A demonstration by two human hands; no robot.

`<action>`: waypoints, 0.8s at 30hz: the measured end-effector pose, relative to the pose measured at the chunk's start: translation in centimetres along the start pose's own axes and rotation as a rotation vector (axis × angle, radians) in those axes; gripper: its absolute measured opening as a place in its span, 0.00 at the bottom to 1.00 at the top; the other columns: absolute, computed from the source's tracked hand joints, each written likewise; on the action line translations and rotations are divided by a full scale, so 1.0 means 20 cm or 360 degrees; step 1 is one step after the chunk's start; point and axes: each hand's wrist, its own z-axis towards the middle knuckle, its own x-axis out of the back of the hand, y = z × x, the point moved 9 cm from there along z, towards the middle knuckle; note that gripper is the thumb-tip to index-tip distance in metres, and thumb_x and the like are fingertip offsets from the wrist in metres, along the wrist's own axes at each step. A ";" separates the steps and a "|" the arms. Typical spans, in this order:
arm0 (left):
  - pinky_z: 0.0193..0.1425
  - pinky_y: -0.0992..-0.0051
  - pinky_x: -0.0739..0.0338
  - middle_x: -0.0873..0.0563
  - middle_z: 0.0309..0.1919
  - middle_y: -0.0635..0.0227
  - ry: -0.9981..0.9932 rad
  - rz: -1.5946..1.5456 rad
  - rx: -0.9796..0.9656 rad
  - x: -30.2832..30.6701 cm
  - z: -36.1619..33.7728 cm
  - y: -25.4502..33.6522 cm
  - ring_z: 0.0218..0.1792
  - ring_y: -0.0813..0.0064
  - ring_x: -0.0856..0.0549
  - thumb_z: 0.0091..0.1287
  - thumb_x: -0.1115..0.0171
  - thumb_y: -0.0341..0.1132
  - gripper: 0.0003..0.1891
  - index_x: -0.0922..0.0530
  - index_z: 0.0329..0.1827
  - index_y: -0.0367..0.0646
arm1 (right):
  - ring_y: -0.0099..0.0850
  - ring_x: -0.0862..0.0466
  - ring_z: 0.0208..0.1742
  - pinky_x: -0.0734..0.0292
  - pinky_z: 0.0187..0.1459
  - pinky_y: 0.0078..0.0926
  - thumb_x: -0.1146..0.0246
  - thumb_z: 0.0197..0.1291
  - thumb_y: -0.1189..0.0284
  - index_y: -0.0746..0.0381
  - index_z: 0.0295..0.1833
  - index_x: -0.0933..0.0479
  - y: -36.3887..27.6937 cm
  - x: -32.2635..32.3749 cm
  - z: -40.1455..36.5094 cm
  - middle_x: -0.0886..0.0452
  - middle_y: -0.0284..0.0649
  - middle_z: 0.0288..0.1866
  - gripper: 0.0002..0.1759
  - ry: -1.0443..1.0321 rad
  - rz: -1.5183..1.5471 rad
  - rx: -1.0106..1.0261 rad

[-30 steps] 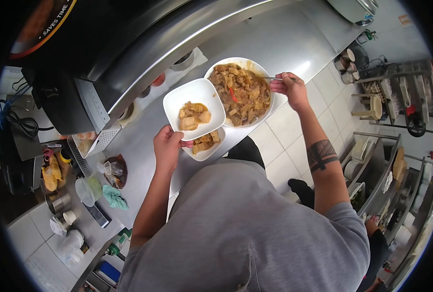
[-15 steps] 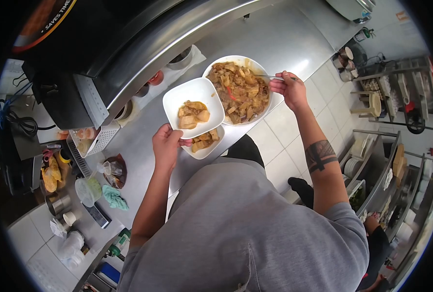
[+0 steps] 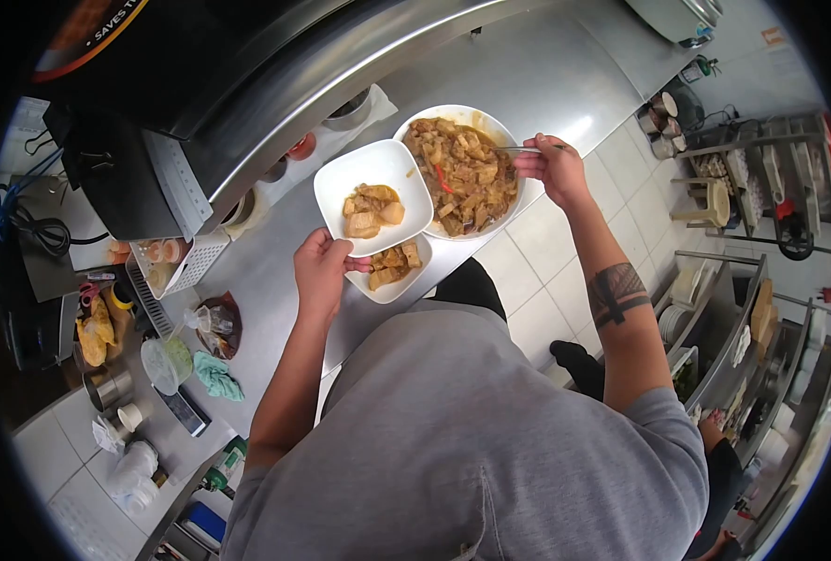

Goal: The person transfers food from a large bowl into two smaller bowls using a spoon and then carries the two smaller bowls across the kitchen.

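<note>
My left hand (image 3: 325,271) is closed on the near rim of a white square bowl (image 3: 343,173), thumb on top. A few chunks of stewed meat (image 3: 374,211) in brown sauce lie in it. Partly beneath it stands a second white bowl (image 3: 386,294) with similar chunks. To the right, a large round white bowl (image 3: 479,117) is full of stew (image 3: 458,173) with a red chili (image 3: 442,178) on top. My right hand (image 3: 554,168) grips the thin metal handle of what looks like a spoon (image 3: 514,149); its head is hidden in the stew.
The bowls stand on a steel counter (image 3: 289,229) below a steel shelf edge (image 3: 341,70). Leftward are a white basket (image 3: 196,262), a green cloth (image 3: 217,376), a plastic tub (image 3: 166,365) and a phone (image 3: 185,411). Shelving (image 3: 729,318) lines the right; another person's arm (image 3: 712,435) shows there.
The view shifts slightly. The square bowl is a little higher in view, showing more of the bowl beneath. My right hand keeps its grip on the spoon, almost unmoved.
</note>
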 end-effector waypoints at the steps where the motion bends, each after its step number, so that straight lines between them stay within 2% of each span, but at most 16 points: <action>1: 0.38 0.70 0.10 0.11 0.37 0.53 -0.0005 -0.0018 -0.0007 0.00 0.00 0.00 0.31 0.67 0.09 0.70 0.42 0.24 0.09 0.21 0.49 0.27 | 0.40 0.08 0.41 0.08 0.43 0.34 0.44 0.82 0.66 0.72 0.54 0.24 -0.01 0.01 0.00 0.13 0.51 0.41 0.17 0.0045 0.0026 -0.0020; 7: 0.37 0.69 0.09 0.11 0.37 0.51 0.0010 -0.0041 -0.0021 0.02 0.02 0.00 0.31 0.65 0.09 0.71 0.43 0.23 0.09 0.22 0.49 0.25 | 0.37 0.08 0.39 0.10 0.42 0.32 0.46 0.82 0.67 0.69 0.53 0.23 -0.01 0.05 -0.03 0.13 0.47 0.40 0.14 0.0082 0.0120 -0.0060; 15: 0.39 0.71 0.11 0.11 0.39 0.53 0.0008 -0.0012 -0.0001 0.01 0.03 0.01 0.33 0.67 0.09 0.70 0.40 0.26 0.09 0.21 0.48 0.27 | 0.36 0.09 0.39 0.09 0.41 0.31 0.47 0.83 0.67 0.70 0.53 0.24 -0.07 0.03 -0.06 0.13 0.48 0.38 0.15 0.0070 0.0140 -0.0057; 24: 0.38 0.72 0.11 0.12 0.38 0.52 0.0017 0.0008 -0.0002 -0.03 0.08 0.04 0.32 0.68 0.09 0.71 0.42 0.25 0.10 0.22 0.49 0.25 | 0.36 0.09 0.38 0.10 0.41 0.31 0.47 0.83 0.67 0.69 0.53 0.24 -0.18 -0.03 -0.12 0.13 0.48 0.38 0.14 0.0088 0.0133 -0.0046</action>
